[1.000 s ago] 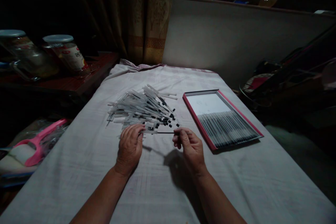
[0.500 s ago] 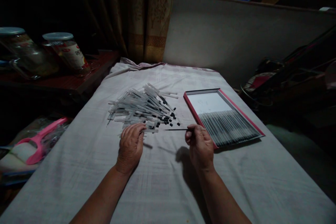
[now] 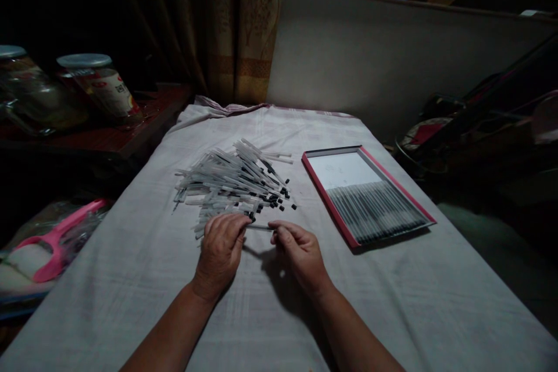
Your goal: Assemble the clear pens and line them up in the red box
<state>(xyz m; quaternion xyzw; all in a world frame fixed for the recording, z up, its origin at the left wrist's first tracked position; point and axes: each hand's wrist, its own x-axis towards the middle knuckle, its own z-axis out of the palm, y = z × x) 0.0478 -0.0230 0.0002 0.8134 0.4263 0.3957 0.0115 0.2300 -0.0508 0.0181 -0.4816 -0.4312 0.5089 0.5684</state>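
Head view: both hands meet over the white cloth (image 3: pixel 261 308), just near of a loose pile of clear tubes (image 3: pixel 226 181). The left hand (image 3: pixel 221 245) is curled, its fingertips pinching the left end of one thin tube (image 3: pixel 260 226). The right hand (image 3: pixel 300 251) pinches the other end, so the tube lies level between them, a little above the cloth and touching neither the pile nor the tray. In the dim light I cannot tell whether a dark core sits inside it.

Small black caps (image 3: pixel 277 200) are scattered at the right edge of the pile. Further right, well apart from the hands, lies a red-rimmed tray (image 3: pixel 326 202) with a neat row of pens (image 3: pixel 378 213) filling its near half.

The step in hand looks like fitting or pulling a single tube, end against end. Handling so slim a piece calls for a light, steady pinch and both ends kept in line, or it may bend.

At the far left stand jars (image 3: pixel 101 86), with a pink tool (image 3: pixel 56 239) nearer.
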